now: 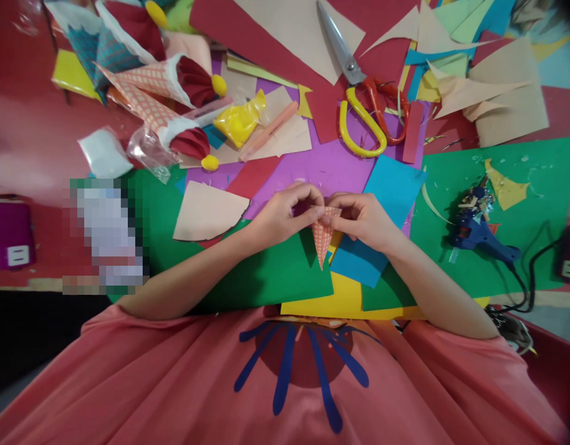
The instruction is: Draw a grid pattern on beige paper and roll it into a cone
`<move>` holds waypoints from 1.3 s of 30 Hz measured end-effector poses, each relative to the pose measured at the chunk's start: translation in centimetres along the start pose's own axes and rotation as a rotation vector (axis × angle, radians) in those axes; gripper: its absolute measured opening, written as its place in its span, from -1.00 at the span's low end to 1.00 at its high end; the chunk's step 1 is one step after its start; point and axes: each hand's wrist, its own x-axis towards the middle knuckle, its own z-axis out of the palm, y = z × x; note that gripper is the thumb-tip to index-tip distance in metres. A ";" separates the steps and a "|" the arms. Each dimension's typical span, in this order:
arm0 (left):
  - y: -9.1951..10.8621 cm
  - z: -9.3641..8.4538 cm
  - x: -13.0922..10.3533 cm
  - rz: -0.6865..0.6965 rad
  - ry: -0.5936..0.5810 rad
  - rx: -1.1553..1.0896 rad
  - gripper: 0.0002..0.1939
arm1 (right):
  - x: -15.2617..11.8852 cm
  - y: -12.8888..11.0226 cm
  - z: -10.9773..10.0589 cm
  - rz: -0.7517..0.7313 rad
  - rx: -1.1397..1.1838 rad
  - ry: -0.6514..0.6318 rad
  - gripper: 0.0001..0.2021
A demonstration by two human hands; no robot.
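Note:
A small orange checked paper cone [322, 238] points down toward me, above green and blue paper sheets. My left hand [285, 213] pinches the cone's open top edge from the left. My right hand [363, 219] grips the same top edge from the right, fingers curled over it. Both forearms rest on the sheets. A beige curved paper piece [208, 211] lies just left of my left hand.
Yellow-and-red scissors [359, 99] lie beyond the hands on purple paper. A blue glue gun [480, 232] with a black cord sits on the green sheet [535, 179] at right. Finished paper cones [164, 93] and a yellow bag [241, 117] lie at upper left among paper scraps.

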 end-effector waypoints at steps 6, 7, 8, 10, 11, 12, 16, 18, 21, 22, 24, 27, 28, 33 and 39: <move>-0.1 -0.1 0.0 -0.028 0.059 -0.088 -0.89 | -0.1 -0.1 0.1 -0.041 0.039 0.087 -0.67; -0.1 -0.2 0.0 -0.017 0.058 -0.064 -0.89 | -0.1 -0.1 0.1 -0.049 0.039 0.090 -0.67; -0.1 -0.3 0.0 -0.004 0.056 -0.036 -0.89 | -0.1 -0.1 0.1 -0.055 0.034 0.090 -0.66; -0.1 -0.4 0.0 0.013 0.049 0.010 -0.88 | -0.1 -0.1 0.1 -0.057 0.019 0.086 -0.66; 0.0 -0.4 0.0 0.016 0.044 0.024 -0.87 | -0.1 0.0 0.2 -0.054 0.011 0.083 -0.66; 0.0 -0.4 0.0 0.016 0.039 0.035 -0.87 | -0.2 0.0 0.2 -0.050 0.004 0.080 -0.66; 0.2 -0.3 -0.1 0.010 0.049 0.059 -0.86 | -0.2 0.0 0.2 -0.031 -0.032 0.073 -0.62; 0.2 -0.2 -0.1 0.004 0.056 0.061 -0.87 | -0.3 0.0 0.1 -0.025 -0.052 0.068 -0.60; 0.2 -0.2 -0.2 -0.007 0.059 0.053 -0.87 | -0.3 -0.1 0.1 -0.004 -0.059 0.050 -0.58; 0.2 -0.1 -0.2 -0.010 0.061 0.048 -0.87 | -0.3 -0.1 0.0 0.001 -0.057 0.045 -0.57; 0.2 -0.1 -0.2 -0.015 0.065 0.039 -0.87 | -0.3 -0.1 0.0 0.006 -0.052 0.040 -0.57; 0.2 -0.1 -0.2 -0.027 0.069 0.040 -0.87 | -0.3 -0.2 0.0 0.009 -0.051 0.036 -0.58; 0.3 -0.1 -0.2 -0.031 0.068 0.042 -0.87 | -0.3 -0.2 0.0 0.009 -0.050 0.034 -0.59; 0.3 -0.1 -0.2 -0.030 0.068 0.036 -0.86 | -0.2 -0.3 0.1 0.010 -0.037 0.026 -0.58; 0.2 -0.3 -0.1 -0.046 0.058 0.012 -0.86 | -0.3 -0.2 -0.2 -0.007 0.020 -0.007 -0.63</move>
